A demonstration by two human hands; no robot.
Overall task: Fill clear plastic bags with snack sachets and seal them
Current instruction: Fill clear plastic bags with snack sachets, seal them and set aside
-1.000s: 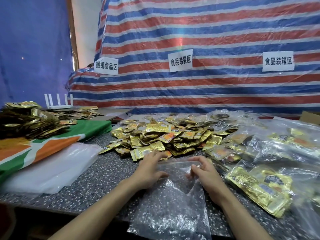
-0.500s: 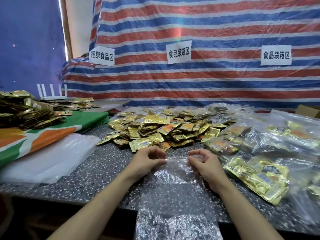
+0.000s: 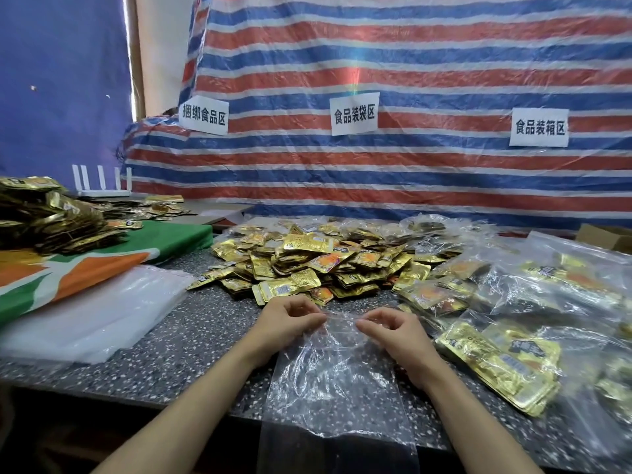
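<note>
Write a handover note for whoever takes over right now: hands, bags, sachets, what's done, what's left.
Left hand: pinches the top edge of the clear bag.
Right hand: pinches the same edge, a little apart from the left.
The bag is empty and lies on the table, its lower end hanging over the near edge.
Loose sachets are heaped just beyond the hands. Filled bags lie on the right, a stack of empty bags on the left.
Done: several bags filled.
Left: open this bag, fill it, seal it.
</note>
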